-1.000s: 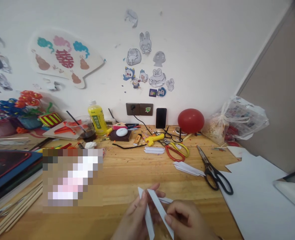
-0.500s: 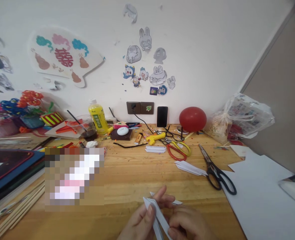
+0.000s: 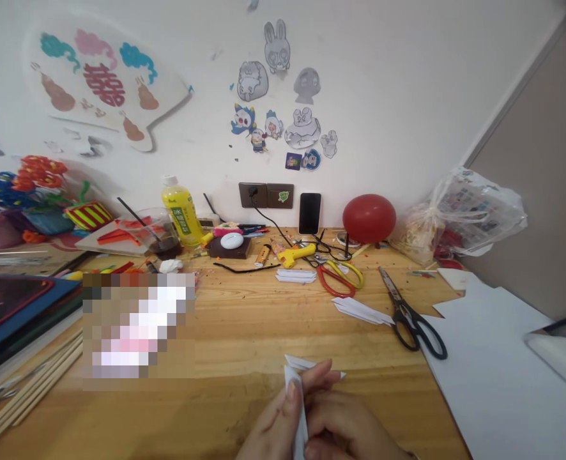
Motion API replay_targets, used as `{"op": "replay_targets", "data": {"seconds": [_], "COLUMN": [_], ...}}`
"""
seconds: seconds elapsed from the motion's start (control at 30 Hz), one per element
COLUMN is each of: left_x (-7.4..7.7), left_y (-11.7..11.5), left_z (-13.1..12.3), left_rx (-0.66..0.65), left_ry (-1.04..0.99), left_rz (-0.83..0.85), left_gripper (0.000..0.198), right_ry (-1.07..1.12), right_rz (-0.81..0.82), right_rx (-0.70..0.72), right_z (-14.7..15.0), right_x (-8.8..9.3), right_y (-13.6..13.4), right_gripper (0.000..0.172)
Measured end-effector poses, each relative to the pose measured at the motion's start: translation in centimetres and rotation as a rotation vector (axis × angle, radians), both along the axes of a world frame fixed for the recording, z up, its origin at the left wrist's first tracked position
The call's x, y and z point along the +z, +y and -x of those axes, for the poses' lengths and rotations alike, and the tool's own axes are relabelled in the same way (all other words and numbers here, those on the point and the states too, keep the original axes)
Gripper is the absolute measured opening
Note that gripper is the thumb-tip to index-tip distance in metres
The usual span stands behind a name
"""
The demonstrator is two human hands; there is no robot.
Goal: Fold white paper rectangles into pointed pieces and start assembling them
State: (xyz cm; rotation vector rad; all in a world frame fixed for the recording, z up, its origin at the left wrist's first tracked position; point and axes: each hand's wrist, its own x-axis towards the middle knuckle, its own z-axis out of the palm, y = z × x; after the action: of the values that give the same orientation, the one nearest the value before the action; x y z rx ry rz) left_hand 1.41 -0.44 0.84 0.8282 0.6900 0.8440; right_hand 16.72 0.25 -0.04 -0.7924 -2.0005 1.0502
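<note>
A narrow folded strip of white paper (image 3: 298, 409) stands tilted between my two hands at the bottom centre. My left hand (image 3: 276, 415) grips it, with the thumb pressed along its face near the pointed top end. My right hand (image 3: 347, 415) pinches the lower part of the same strip with bent fingers. Behind the fingers, another folded paper piece (image 3: 302, 363) shows only its ends; whether it lies on the table or is held I cannot tell. Beyond the hands lie a stack of folded paper strips (image 3: 296, 276) and a second bundle of folded strips (image 3: 362, 311).
Black-handled scissors (image 3: 410, 319) rest beside white paper sheets (image 3: 508, 364) on the right. Farther back are red-and-yellow-handled scissors (image 3: 338, 281), a yellow glue gun (image 3: 297, 254), a red balloon (image 3: 369, 218) and a drink bottle (image 3: 182, 214). Wooden sticks (image 3: 34, 390) lie at the left.
The folded paper's two flaps, spread apart earlier, now lie together as one narrow strip. My right hand has moved closer to my left. The camera view has shifted slightly.
</note>
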Motion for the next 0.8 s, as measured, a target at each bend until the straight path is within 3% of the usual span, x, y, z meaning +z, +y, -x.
{"op": "replay_targets", "data": {"seconds": [0.17, 0.33, 0.47, 0.53, 0.63, 0.8], "left_x": [0.0, 0.1, -0.2, -0.3, -0.4, -1.0], "left_y": [-0.3, -0.5, -0.8, -0.9, -0.7, 0.0], "left_z": [-0.7, -1.2, -1.4, -1.5, -1.5, -1.5], "left_rx": [0.032, 0.041, -0.035, -0.032, 0.028, 0.138], "left_ry": [0.107, 0.118, 0.044, 0.07, 0.187, 0.23], "left_rz": [-0.013, -0.1, 0.003, 0.028, -0.062, -0.266], "left_gripper": [0.057, 0.051, 0.054, 0.055, 0.052, 0.045], "right_ry": [0.064, 0.208, 0.267, 0.267, 0.231, 0.069], "right_rz": [0.343, 0.614, 0.78, 0.789, 0.696, 0.38], "right_rx": [0.038, 0.233, 0.236, 0.213, 0.219, 0.183], "right_z": [0.4, 0.6, 0.3, 0.2, 0.2, 0.1], "right_x": [0.1, 0.0, -0.8, -1.0, -0.9, -0.5], "right_y": [-0.2, 0.2, 0.1, 0.0, 0.0, 0.2], "right_gripper": [0.044, 0.047, 0.048, 0.05, 0.049, 0.052]}}
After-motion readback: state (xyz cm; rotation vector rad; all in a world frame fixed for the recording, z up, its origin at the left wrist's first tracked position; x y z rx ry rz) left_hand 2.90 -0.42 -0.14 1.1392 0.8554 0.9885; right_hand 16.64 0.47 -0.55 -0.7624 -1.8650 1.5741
